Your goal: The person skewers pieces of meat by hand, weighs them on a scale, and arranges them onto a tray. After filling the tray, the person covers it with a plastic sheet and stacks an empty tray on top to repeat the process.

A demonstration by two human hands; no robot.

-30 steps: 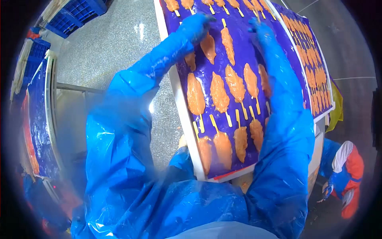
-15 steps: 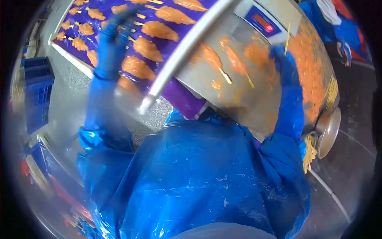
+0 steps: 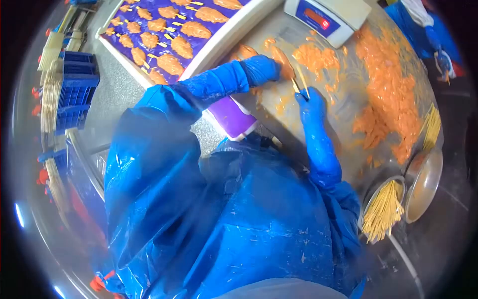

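Observation:
My gloved left hand (image 3: 262,70) reaches across the steel worktop with curled fingers. It is closed at an orange, marinated meat skewer (image 3: 283,62) and covers part of the meat beside it. Just to the right, my gloved right hand (image 3: 312,105) pinches a thin wooden stick (image 3: 304,82) that points up and away. The skewer's own stick reaches down to the same fingertips. Behind my left hand, another piece of orange meat (image 3: 245,51) partly shows. A small heap of the meat (image 3: 318,59) lies beyond my right hand.
Finished skewers rest in rows on a purple-lined tray (image 3: 144,74) at the left. A digital scale (image 3: 343,17) stands at the back. Loose meat (image 3: 388,94) spreads on the right, near a bowl of sticks (image 3: 383,212) and a metal bowl (image 3: 423,184). A co-worker's sleeve (image 3: 440,37) shows far right.
My left hand has moved from the tray rightwards to the skewers on the worktop. My right hand has come left from the loose meat, bringing its stick beside the skewer.

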